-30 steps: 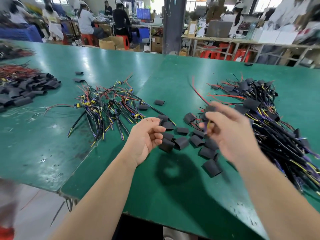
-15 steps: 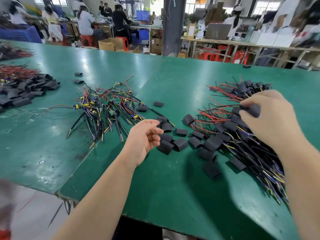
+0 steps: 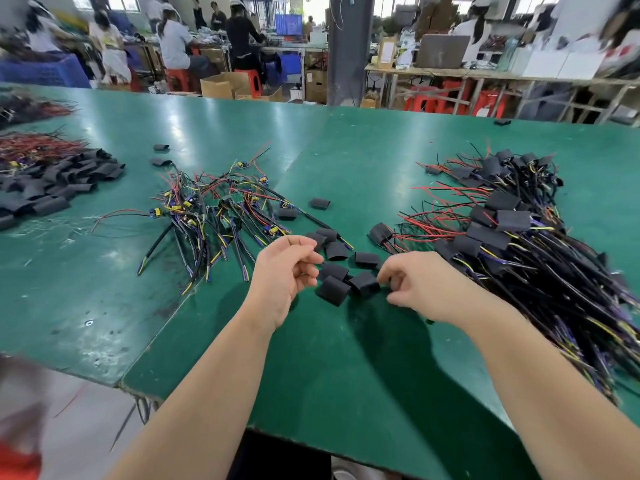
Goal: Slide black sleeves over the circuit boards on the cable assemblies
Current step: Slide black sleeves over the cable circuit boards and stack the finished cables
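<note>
The loose black sleeves (image 3: 334, 289) sit clustered within easy reach, unsleeved cable assemblies (image 3: 214, 216) left of that cluster and sleeved assemblies (image 3: 502, 230) right of it, likely for a left-to-right flow; the left hand (image 3: 284, 275) hovers loosely curled and empty, while the right hand (image 3: 415, 285) meets a sleeve, whether pinching it I cannot tell.

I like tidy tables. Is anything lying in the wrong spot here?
Slightly. One flat black sleeve lies alone near the green table's far edge, and two more sleeves sit apart behind the tangled pile of unsleeved cables. Nothing looks broken.
</note>
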### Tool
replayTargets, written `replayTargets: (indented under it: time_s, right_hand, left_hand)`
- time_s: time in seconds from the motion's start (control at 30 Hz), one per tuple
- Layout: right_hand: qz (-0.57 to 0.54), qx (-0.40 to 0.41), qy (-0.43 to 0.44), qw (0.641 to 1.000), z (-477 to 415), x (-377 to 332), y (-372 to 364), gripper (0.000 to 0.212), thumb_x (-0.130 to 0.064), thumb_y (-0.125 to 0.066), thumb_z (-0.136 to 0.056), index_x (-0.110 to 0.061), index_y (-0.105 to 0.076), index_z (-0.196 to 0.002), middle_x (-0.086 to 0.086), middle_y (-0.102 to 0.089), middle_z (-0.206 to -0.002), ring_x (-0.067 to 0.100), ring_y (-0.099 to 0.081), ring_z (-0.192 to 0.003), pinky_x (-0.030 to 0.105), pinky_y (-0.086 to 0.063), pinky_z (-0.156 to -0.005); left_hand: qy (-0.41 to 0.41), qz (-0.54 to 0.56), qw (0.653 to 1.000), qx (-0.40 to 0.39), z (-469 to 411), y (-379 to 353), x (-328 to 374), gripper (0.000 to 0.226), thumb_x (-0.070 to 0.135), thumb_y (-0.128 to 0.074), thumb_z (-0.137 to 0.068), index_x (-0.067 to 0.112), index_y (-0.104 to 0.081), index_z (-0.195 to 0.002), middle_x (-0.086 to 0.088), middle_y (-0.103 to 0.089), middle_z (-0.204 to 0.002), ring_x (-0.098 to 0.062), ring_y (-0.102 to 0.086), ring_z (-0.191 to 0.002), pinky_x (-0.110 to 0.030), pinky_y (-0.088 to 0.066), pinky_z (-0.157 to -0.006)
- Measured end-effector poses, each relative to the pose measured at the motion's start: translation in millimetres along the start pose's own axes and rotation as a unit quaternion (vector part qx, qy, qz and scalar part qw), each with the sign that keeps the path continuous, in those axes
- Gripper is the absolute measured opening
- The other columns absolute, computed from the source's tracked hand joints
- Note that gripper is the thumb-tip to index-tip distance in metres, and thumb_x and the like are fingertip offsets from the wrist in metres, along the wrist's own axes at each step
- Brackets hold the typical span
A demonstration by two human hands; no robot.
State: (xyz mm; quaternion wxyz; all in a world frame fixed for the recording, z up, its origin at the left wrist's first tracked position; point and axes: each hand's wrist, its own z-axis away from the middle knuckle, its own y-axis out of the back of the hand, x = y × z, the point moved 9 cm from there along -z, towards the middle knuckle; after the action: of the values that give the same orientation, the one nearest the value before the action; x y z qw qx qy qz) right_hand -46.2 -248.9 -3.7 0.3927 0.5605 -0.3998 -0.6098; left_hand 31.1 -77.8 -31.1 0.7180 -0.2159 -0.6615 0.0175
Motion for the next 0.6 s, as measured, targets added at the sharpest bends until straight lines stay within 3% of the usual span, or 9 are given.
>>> replayTargets:
  time_s: [0.1, 0.2, 0.3, 0.37, 0.47, 0.6]
  right_hand:
    - [-0.004, 0.09, 0.015, 0.996, 0.1, -6.5, 14.2, 0.016, -0.013, -0.066, -0.084, -0.019, -0.068, -0.098, -0.002, -0.063, -0.09, 0.015, -0.056, -0.082, 0.026, -0.043, -0.081]
    - [0.021, 0.238, -0.085, 0.967, 20.0, 8.6, 31.8, 0.008, -0.021, -0.058, -0.087, -0.018, -0.063, -0.094, 0.003, -0.06, -0.094, 0.025, -0.058, -0.089, 0.033, -0.045, -0.073]
    - [0.119, 0.184, -0.197, 0.956, 25.8, 23.6, 11.8, 0.02, -0.031, -0.055, -0.09, -0.018, -0.057, -0.106, 0.007, -0.054, -0.106, 0.03, -0.058, -0.101, 0.034, -0.045, -0.073]
    - [0.107, 0.152, -0.165, 0.969, 18.5, 18.1, -2.8, 0.024, -0.029, -0.054, -0.091, -0.016, -0.056, -0.111, 0.008, -0.051, -0.109, 0.031, -0.056, -0.105, 0.035, -0.046, -0.079]
    - [0.019, 0.167, -0.086, 0.982, 8.7, 2.7, -9.9, 0.029, -0.02, -0.054, -0.09, -0.015, -0.055, -0.119, 0.008, -0.049, -0.112, 0.03, -0.054, -0.105, 0.036, -0.044, -0.085]
    - [-0.045, 0.225, -0.091, 0.969, 14.2, 1.9, -5.3, 0.04, -0.014, -0.055, -0.086, -0.022, -0.053, -0.125, 0.001, -0.048, -0.119, 0.029, -0.058, -0.092, 0.035, -0.047, -0.076]
  left_hand:
    - [-0.034, -0.04, 0.998, 0.033, -1.5, 9.2, 3.1, 0.022, -0.004, -0.05, -0.089, 0.012, -0.06, -0.081, -0.001, -0.064, -0.062, -0.012, -0.053, -0.051, -0.021, -0.045, -0.047]
    - [-0.113, -0.205, 0.964, 0.128, -0.4, 27.8, 14.0, 0.025, 0.003, -0.056, -0.085, 0.028, -0.06, -0.085, 0.009, -0.066, -0.072, -0.004, -0.055, -0.059, -0.014, -0.045, -0.056]
    - [-0.167, -0.307, 0.916, 0.197, 3.1, 38.7, 25.1, 0.028, 0.009, -0.054, -0.082, 0.035, -0.053, -0.092, 0.01, -0.064, -0.079, -0.002, -0.053, -0.061, -0.009, -0.038, -0.054]
    - [-0.184, -0.328, 0.902, 0.211, 2.4, 42.4, 27.9, 0.028, 0.008, -0.052, -0.081, 0.029, -0.05, -0.099, 0.008, -0.065, -0.082, -0.008, -0.052, -0.063, -0.019, -0.043, -0.063]
    - [-0.187, -0.363, 0.889, 0.209, 1.0, 41.8, 28.0, 0.03, 0.007, -0.052, -0.079, 0.026, -0.05, -0.102, 0.008, -0.065, -0.082, -0.018, -0.053, -0.067, -0.035, -0.046, -0.07]
    - [-0.152, -0.393, 0.883, 0.206, -3.9, 44.6, 20.4, 0.025, 0.009, -0.054, -0.08, 0.028, -0.055, -0.098, 0.011, -0.063, -0.083, -0.021, -0.057, -0.075, -0.043, -0.048, -0.082]
